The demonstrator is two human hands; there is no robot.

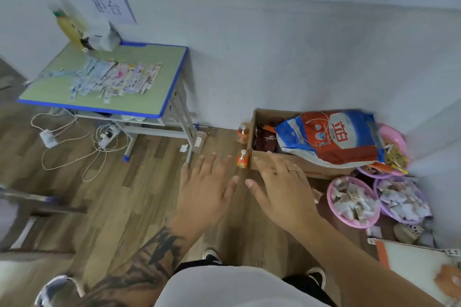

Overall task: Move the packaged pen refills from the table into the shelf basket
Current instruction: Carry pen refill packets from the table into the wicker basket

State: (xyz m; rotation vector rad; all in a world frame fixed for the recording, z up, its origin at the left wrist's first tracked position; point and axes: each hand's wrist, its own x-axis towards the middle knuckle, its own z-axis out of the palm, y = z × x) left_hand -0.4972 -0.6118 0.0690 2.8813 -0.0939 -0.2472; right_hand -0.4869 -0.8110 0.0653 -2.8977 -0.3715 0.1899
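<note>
A: What's the room like?
B: Pale wall, wood-plank floor. A green surface with blue edging and a grey metal frame stands by the wall, well beyond the left grip and to its left.
A: And the refill packs?
B: The refill packs lie fanned out on that surface, thin flat plastic sleeves; too blurred to count.
A: The grips?
B: Two, both spread flat, fingers straight, holding nothing. The right grip hovers just before a cardboard box carrying a glossy red-and-blue bag. Two small orange bottles stand between the grips' fingertips; round pink and purple plastic bowls sit to the right.
</note>
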